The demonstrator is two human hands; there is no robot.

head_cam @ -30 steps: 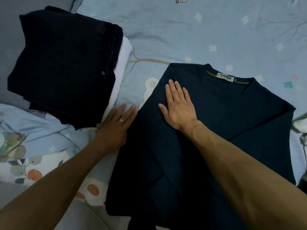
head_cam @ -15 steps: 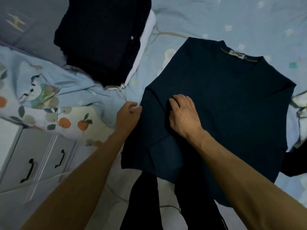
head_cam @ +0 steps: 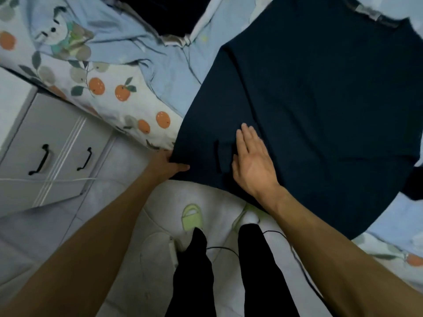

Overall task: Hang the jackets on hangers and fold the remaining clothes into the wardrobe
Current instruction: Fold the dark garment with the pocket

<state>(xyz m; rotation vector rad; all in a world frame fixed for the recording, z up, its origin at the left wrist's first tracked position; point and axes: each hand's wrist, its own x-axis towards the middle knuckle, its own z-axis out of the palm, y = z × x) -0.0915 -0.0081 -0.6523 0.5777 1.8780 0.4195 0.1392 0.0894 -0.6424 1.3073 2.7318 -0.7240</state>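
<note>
A dark navy shirt (head_cam: 320,92) lies spread on the light blue bed sheet (head_cam: 174,65), its neck label at the top right and its hem hanging over the bed's near edge. My left hand (head_cam: 166,165) grips the shirt's lower left corner, with the fingers tucked under the cloth and the thumb on top. My right hand (head_cam: 253,161) lies flat, fingers straight, on the shirt near that same corner. A stack of dark folded clothes (head_cam: 164,12) with a white layer beneath sits at the top, partly cut off.
A grey bedside cabinet (head_cam: 45,156) with two black handles stands to the left on the pale tiled floor (head_cam: 128,259). My legs in black trousers and green slippers (head_cam: 192,216) are below. A thin black cable (head_cam: 295,255) runs across the floor. A fruit-print quilt (head_cam: 109,88) drapes over the bed edge.
Both hands slid down the shirt from its middle toward the hem. My left hand took hold of the lower left corner. The view tilted down, bringing floor and legs into sight.
</note>
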